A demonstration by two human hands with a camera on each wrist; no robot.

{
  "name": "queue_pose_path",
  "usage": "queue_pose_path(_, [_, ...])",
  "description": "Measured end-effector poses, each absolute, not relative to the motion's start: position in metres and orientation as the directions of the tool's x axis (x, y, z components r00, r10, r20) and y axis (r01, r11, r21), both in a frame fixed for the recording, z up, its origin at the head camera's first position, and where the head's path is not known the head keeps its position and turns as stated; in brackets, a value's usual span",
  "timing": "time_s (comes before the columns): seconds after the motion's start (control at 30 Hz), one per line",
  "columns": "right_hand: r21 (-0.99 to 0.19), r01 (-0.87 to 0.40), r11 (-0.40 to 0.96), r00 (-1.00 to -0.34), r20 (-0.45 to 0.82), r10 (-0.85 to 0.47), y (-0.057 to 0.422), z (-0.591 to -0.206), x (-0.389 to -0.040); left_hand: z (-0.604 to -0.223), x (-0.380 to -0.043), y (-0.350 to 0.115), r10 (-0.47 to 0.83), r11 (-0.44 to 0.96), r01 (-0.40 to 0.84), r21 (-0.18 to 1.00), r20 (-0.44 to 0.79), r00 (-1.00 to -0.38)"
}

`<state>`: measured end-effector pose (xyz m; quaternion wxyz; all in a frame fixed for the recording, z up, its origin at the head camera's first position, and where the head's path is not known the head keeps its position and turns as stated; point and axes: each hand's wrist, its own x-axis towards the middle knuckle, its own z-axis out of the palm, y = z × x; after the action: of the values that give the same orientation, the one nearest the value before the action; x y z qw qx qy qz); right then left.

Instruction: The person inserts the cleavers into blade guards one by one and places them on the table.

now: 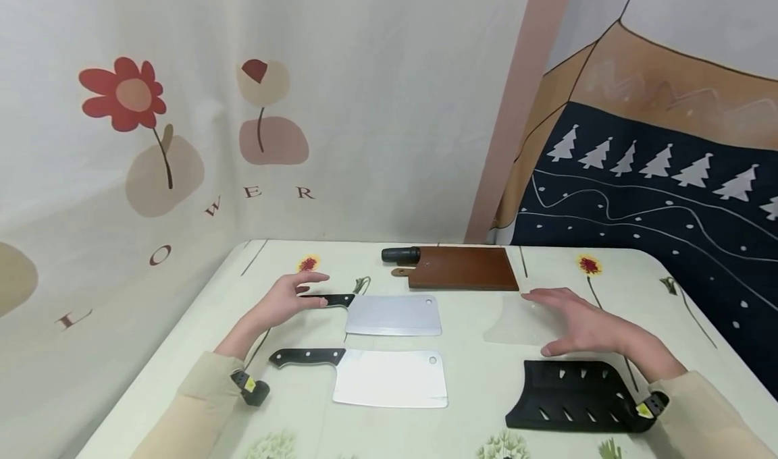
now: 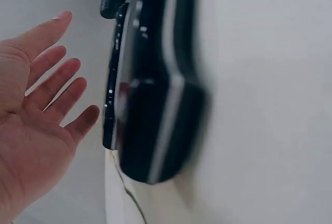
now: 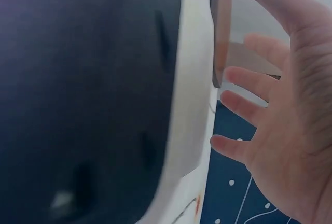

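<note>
My left hand (image 1: 292, 302) hovers by the black handle of the far cleaver (image 1: 395, 314), whose blade points right. In the left wrist view the fingers of the left hand (image 2: 39, 99) are spread and hold nothing. Nearer lies a second cleaver (image 1: 390, 378) with a black riveted handle. On the right, a translucent pale blade cover (image 1: 507, 324) is partly hidden by my right hand (image 1: 586, 320). Fingers apart, the right hand (image 3: 280, 99) holds nothing in the right wrist view. Just below it lies a black slotted blade cover (image 1: 571, 395).
At the table's back lies a brown flat rectangular piece (image 1: 464, 268) with a small holed tab, and a black handle (image 1: 400, 255) sticks out beside it. The white flower-printed table (image 1: 474, 378) meets a printed curtain (image 1: 377, 108) behind.
</note>
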<state>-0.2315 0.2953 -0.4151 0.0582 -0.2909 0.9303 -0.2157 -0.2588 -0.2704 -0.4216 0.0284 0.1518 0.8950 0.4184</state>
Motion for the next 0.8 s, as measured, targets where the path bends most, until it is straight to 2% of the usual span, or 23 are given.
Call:
queue_pose_path(0.3, [-0.47, -0.52, 0.713, -0.812, 0.013, -0.584, 0.305, -0.421, -0.213, -0.426, -0.258, -0.275, 0.319, 0.567, 0.285, 0.773, 0.113, -0.941])
queue_pose_path(0.8, [-0.499, -0.502, 0.706, -0.825, 0.031, -0.565, 0.309, -0.425, -0.209, -0.433, -0.26, -0.277, 0.306, 0.599, 0.231, 0.767, 0.047, -0.951])
